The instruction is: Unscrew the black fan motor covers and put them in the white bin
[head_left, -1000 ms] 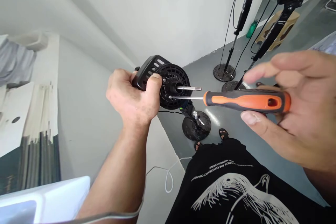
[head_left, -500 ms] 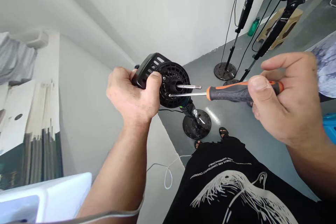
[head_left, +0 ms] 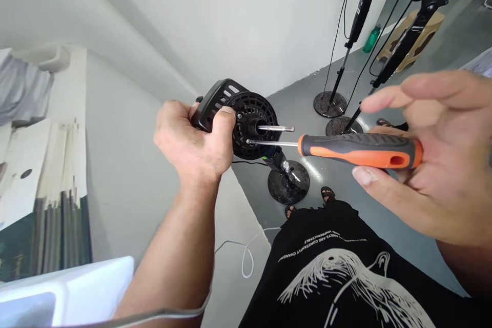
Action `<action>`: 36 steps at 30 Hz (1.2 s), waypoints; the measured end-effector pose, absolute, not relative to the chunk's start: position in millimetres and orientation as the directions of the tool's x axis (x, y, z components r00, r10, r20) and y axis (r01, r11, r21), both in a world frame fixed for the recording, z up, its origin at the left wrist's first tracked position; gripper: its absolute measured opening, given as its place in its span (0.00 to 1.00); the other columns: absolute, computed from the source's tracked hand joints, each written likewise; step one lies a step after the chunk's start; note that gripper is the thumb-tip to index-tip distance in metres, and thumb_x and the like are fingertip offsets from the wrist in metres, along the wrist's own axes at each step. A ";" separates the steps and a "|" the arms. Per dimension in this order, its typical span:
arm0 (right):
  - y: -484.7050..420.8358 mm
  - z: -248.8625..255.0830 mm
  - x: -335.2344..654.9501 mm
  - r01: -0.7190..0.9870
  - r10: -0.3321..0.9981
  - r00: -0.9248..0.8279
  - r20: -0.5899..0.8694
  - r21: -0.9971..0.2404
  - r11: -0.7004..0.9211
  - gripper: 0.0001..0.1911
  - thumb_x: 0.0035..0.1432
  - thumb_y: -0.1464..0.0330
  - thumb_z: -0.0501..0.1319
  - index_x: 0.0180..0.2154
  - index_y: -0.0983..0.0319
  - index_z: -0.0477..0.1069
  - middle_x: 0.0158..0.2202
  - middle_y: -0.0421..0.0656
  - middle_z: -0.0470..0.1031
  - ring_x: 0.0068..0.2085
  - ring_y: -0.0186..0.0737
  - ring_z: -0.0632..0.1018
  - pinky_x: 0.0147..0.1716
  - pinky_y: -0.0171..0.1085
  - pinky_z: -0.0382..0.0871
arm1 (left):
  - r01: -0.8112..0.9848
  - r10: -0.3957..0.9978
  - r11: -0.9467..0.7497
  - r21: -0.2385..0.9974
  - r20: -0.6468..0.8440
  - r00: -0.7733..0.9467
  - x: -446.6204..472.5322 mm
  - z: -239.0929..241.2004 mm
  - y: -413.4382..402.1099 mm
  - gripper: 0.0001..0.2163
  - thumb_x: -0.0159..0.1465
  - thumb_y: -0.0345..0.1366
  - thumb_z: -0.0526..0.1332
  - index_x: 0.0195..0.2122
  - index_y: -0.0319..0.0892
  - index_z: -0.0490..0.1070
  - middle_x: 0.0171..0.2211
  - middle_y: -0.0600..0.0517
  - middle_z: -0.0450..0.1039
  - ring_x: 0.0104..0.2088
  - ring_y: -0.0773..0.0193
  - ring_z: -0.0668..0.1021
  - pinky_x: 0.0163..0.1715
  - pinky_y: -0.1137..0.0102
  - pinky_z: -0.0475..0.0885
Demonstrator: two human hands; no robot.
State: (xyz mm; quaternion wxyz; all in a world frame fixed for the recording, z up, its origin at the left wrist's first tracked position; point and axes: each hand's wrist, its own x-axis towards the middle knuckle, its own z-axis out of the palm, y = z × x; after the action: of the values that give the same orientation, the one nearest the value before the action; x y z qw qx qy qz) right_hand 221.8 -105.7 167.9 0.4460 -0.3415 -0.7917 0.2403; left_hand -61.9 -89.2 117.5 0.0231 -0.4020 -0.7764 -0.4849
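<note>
My left hand (head_left: 196,141) grips a black fan motor housing (head_left: 213,105), thumb pressed on the edge of its round slotted front plate. A metal shaft (head_left: 277,128) with a threaded end sticks out of the plate's centre. The tip of a screwdriver (head_left: 357,151) with an orange and dark grey handle meets a screw low on the plate, below the shaft. My right hand (head_left: 442,159) holds the handle loosely, its butt against the palm and the fingers partly spread around it. Beneath the housing stands a round black base (head_left: 288,183).
Two more black fan stands (head_left: 336,74) with round bases and hanging cords stand at the upper right. Behind them are a beige stool (head_left: 428,23) and a green bottle (head_left: 371,39). Stacked flat boards (head_left: 63,205) lean at the left, and a white cable (head_left: 246,256) hangs below.
My right hand has loosened its fingers and shifted right. The screwdriver handle has turned, showing more orange, while its tip stays on the plate. My left hand is nearly still.
</note>
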 end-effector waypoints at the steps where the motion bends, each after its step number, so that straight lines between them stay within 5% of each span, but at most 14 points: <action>1: -105.4 167.7 220.5 0.337 0.742 -0.363 0.564 -0.662 0.669 0.28 0.52 0.71 0.74 0.51 0.52 0.65 0.51 0.44 0.72 0.47 0.43 0.83 0.29 0.38 0.81 | 0.648 0.601 0.206 0.734 0.427 -0.675 -62.1 117.4 -89.0 0.15 0.44 0.49 0.60 0.24 0.50 0.54 0.25 0.58 0.56 0.27 0.64 0.60 0.33 0.61 0.61; 5: -104.2 164.0 216.1 0.460 0.857 -0.197 0.477 -0.727 0.510 0.13 0.67 0.61 0.66 0.48 0.56 0.65 0.24 0.33 0.67 0.23 0.33 0.73 0.19 0.36 0.68 | 0.646 0.597 0.209 0.734 0.427 -0.679 -61.6 117.9 -88.2 0.15 0.44 0.50 0.60 0.23 0.50 0.54 0.25 0.57 0.56 0.27 0.64 0.60 0.34 0.60 0.61; 7: -106.0 165.0 215.5 0.440 0.887 -0.194 0.419 -0.771 0.460 0.18 0.66 0.61 0.66 0.52 0.55 0.63 0.34 0.38 0.76 0.24 0.32 0.74 0.16 0.35 0.63 | 0.644 0.599 0.208 0.736 0.424 -0.679 -61.5 118.0 -88.0 0.15 0.44 0.50 0.60 0.23 0.50 0.54 0.24 0.57 0.56 0.27 0.64 0.60 0.34 0.60 0.61; 10: -107.7 171.0 215.2 0.359 0.816 -0.286 0.503 -0.733 0.578 0.30 0.51 0.69 0.74 0.53 0.53 0.66 0.57 0.48 0.74 0.40 0.40 0.83 0.22 0.38 0.76 | 0.650 0.597 0.199 0.734 0.435 -0.674 -62.2 117.1 -87.7 0.15 0.44 0.49 0.60 0.24 0.50 0.54 0.24 0.57 0.56 0.27 0.64 0.60 0.34 0.61 0.61; 12: -105.9 173.4 214.4 0.361 0.769 -0.321 0.553 -0.680 0.639 0.26 0.48 0.70 0.77 0.47 0.55 0.70 0.50 0.48 0.78 0.43 0.45 0.84 0.28 0.42 0.82 | 0.654 0.597 0.198 0.730 0.439 -0.671 -62.5 116.5 -87.5 0.15 0.44 0.48 0.60 0.24 0.50 0.54 0.25 0.57 0.56 0.27 0.64 0.60 0.34 0.61 0.62; 15: -102.7 171.2 212.5 0.400 0.821 -0.261 0.507 -0.717 0.570 0.17 0.62 0.63 0.70 0.47 0.56 0.67 0.30 0.38 0.74 0.30 0.38 0.81 0.23 0.39 0.77 | 0.646 0.594 0.219 0.732 0.425 -0.683 -62.8 116.2 -87.2 0.15 0.45 0.47 0.61 0.24 0.50 0.54 0.25 0.57 0.56 0.28 0.64 0.61 0.34 0.61 0.63; 17: -103.0 169.1 212.2 0.382 0.853 -0.238 0.464 -0.763 0.521 0.20 0.64 0.63 0.68 0.53 0.55 0.62 0.39 0.41 0.75 0.31 0.35 0.81 0.19 0.37 0.73 | 0.638 0.589 0.229 0.736 0.417 -0.692 -63.5 116.1 -87.1 0.15 0.45 0.47 0.61 0.24 0.50 0.54 0.25 0.57 0.57 0.28 0.63 0.62 0.34 0.60 0.63; 20: -103.3 169.1 215.0 0.347 0.794 -0.341 0.503 -0.718 0.604 0.31 0.52 0.70 0.73 0.55 0.52 0.64 0.58 0.48 0.70 0.47 0.43 0.83 0.28 0.41 0.82 | 0.639 0.582 0.219 0.737 0.427 -0.692 -65.8 115.2 -86.4 0.15 0.44 0.48 0.60 0.24 0.50 0.54 0.25 0.57 0.57 0.28 0.62 0.63 0.34 0.60 0.63; 22: -100.7 169.3 218.1 0.362 0.740 -0.390 0.548 -0.648 0.670 0.30 0.49 0.71 0.75 0.51 0.53 0.66 0.52 0.46 0.73 0.47 0.45 0.84 0.32 0.43 0.83 | 0.646 0.581 0.210 0.734 0.438 -0.686 -67.2 114.2 -85.8 0.15 0.44 0.49 0.60 0.24 0.51 0.53 0.25 0.57 0.57 0.28 0.62 0.62 0.34 0.60 0.62; 26: -97.2 167.6 220.8 0.500 0.841 -0.302 0.449 -0.676 0.541 0.15 0.68 0.59 0.65 0.50 0.54 0.63 0.33 0.39 0.72 0.32 0.39 0.81 0.26 0.41 0.77 | 0.651 0.585 0.214 0.728 0.438 -0.683 -67.3 113.4 -85.3 0.16 0.44 0.50 0.59 0.24 0.51 0.53 0.25 0.57 0.57 0.29 0.62 0.63 0.34 0.60 0.63; 28: -99.6 168.9 219.3 0.498 0.864 -0.307 0.400 -0.706 0.504 0.17 0.69 0.57 0.62 0.53 0.52 0.61 0.40 0.42 0.76 0.37 0.41 0.82 0.24 0.40 0.75 | 0.655 0.582 0.215 0.724 0.443 -0.681 -66.7 113.8 -85.6 0.16 0.45 0.50 0.59 0.25 0.51 0.53 0.25 0.57 0.58 0.29 0.62 0.63 0.34 0.60 0.63; 30: -101.9 172.2 216.9 0.432 0.815 -0.368 0.448 -0.694 0.577 0.27 0.60 0.62 0.70 0.55 0.50 0.61 0.51 0.46 0.74 0.50 0.45 0.82 0.24 0.39 0.76 | 0.661 0.581 0.210 0.720 0.452 -0.677 -66.5 114.6 -86.2 0.15 0.45 0.50 0.60 0.24 0.51 0.53 0.25 0.57 0.57 0.29 0.62 0.62 0.33 0.60 0.62; 32: -100.8 175.0 214.5 0.363 0.753 -0.395 0.527 -0.663 0.655 0.32 0.49 0.70 0.75 0.53 0.52 0.65 0.52 0.47 0.74 0.53 0.48 0.82 0.26 0.39 0.79 | 0.660 0.579 0.202 0.723 0.455 -0.676 -66.8 115.3 -86.8 0.15 0.45 0.49 0.60 0.24 0.51 0.53 0.25 0.57 0.57 0.28 0.62 0.62 0.33 0.60 0.62; 36: -94.1 173.5 208.5 0.383 0.824 -0.279 0.493 -0.729 0.567 0.20 0.58 0.66 0.74 0.45 0.54 0.65 0.25 0.34 0.72 0.26 0.38 0.79 0.19 0.37 0.71 | 0.652 0.580 0.201 0.731 0.447 -0.681 -66.4 116.4 -87.5 0.15 0.45 0.49 0.60 0.24 0.51 0.53 0.25 0.57 0.56 0.29 0.62 0.63 0.33 0.60 0.63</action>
State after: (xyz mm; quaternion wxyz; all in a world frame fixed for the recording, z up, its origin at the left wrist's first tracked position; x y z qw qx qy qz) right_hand 208.5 -94.1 173.5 0.4508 -0.3963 -0.7616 0.2443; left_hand -66.4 -87.5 116.4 0.0366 -0.3976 -0.7742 -0.4911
